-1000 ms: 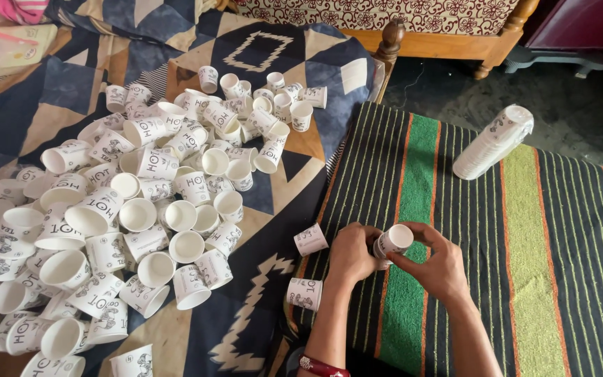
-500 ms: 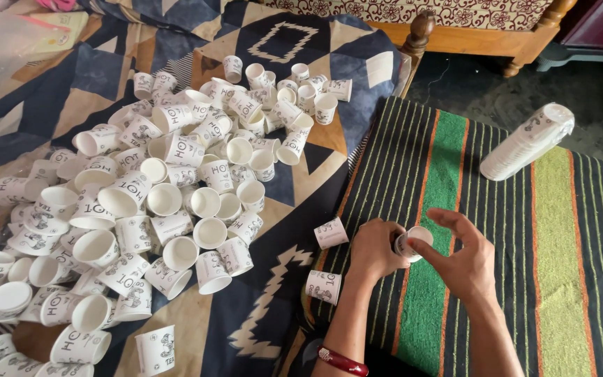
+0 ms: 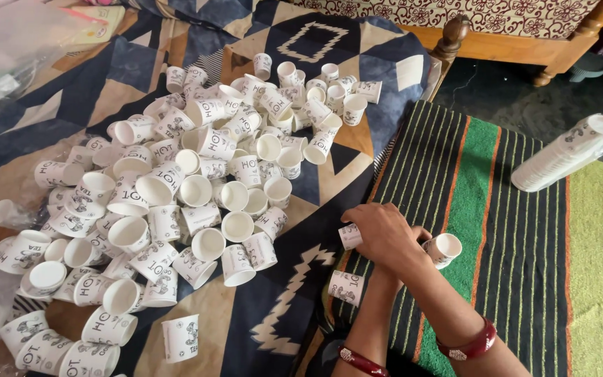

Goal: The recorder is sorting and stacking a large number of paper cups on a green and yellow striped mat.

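1. White printed paper cup [image 3: 349, 236] lies on the striped mat, touching my left hand's [image 3: 385, 234] fingertips; I cannot tell whether they have closed on it.
2. A second white paper cup [image 3: 443, 249] pokes out on the far side of that hand. My right hand is hidden beneath, so I cannot tell its grip.
3. I judge a pick-up is in hand, which calls for the fingers to close round the cup wall.

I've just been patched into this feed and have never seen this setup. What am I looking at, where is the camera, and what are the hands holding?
There is no machine here. A camera worn on the person's head looks down at their bare hands. The right hand reaches across, with its fingers on a small paper cup. The left hand is mostly hidden beneath it, and a second cup pokes out beside it. Whether either hand is gripping is unclear. A third cup lies on the striped mat, and a wrapped stack of cups lies further off. A loose pile of cups covers the patchwork quilt.
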